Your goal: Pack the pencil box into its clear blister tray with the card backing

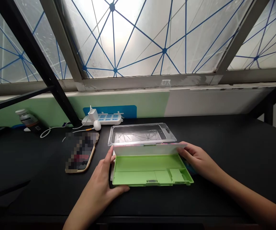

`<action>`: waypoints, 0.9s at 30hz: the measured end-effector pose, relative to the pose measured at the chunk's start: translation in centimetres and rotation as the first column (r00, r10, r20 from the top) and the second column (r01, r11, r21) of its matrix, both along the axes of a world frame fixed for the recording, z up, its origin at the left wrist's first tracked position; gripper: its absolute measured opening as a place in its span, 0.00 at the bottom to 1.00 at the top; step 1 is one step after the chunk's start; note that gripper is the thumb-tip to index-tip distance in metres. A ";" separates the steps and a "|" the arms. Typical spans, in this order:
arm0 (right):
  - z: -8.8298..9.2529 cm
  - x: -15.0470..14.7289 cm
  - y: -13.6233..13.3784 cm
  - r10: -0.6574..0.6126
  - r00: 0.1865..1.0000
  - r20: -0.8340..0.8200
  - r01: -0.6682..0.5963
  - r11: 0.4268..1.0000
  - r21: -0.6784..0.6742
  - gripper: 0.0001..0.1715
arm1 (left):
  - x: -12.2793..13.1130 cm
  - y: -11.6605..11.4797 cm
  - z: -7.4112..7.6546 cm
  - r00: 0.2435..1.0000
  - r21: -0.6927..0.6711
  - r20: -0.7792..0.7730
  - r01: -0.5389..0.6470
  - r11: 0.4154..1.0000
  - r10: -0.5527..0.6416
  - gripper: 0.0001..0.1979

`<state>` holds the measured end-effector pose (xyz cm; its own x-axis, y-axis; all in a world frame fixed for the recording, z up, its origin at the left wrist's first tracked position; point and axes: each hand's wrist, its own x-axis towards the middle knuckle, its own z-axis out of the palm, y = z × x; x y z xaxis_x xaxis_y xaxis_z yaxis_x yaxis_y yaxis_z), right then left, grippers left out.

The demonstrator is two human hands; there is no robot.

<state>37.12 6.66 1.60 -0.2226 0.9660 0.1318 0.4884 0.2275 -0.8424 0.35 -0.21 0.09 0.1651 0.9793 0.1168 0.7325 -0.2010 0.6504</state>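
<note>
Two bare hands, the left hand (97, 188) and the right hand (200, 161), curl their fingers around the ends of an open, smooth green plastic pencil box (149, 169), low in the middle, just below a clear plastic tray (138, 134).

My left hand (99, 182) sits near and left of centre, its thumb (108, 159) raised almost upright and its fingers (121, 189) curled rightward along the near side. My left forearm (80, 214) runs off the near edge. My right hand (200, 159) comes in from the right, palm down, its fingers (184, 151) together and pointing left, with my right forearm (252, 198) trailing toward the near right corner.
</note>
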 end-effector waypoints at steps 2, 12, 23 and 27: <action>-0.1 -0.2 0.0 -0.030 0.998 -0.050 0.028 0.999 -0.030 0.23 | 0.1 0.0 0.2 1.000 -0.018 -0.006 -0.010 1.000 0.010 0.56; -0.2 0.3 -0.8 -0.098 0.995 -0.023 0.098 0.995 0.005 0.22 | 0.3 0.2 0.4 0.999 -0.034 -0.048 0.006 0.999 -0.008 0.53; -1.4 2.7 -2.1 0.210 0.966 0.150 -0.234 0.959 0.162 0.46 | 0.0 0.1 0.1 0.997 0.074 -0.066 0.054 0.996 -0.049 0.34; -2.3 3.1 -2.8 0.197 0.928 0.318 -0.272 0.939 0.211 0.53 | 0.0 0.0 0.2 0.994 0.069 -0.092 0.060 0.996 -0.054 0.37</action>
<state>40.25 3.89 -0.66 -0.5026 0.8262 0.2545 0.6077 0.5470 -0.5757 0.31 -0.17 0.25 0.2335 0.9577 0.1683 0.7736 -0.2878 0.5646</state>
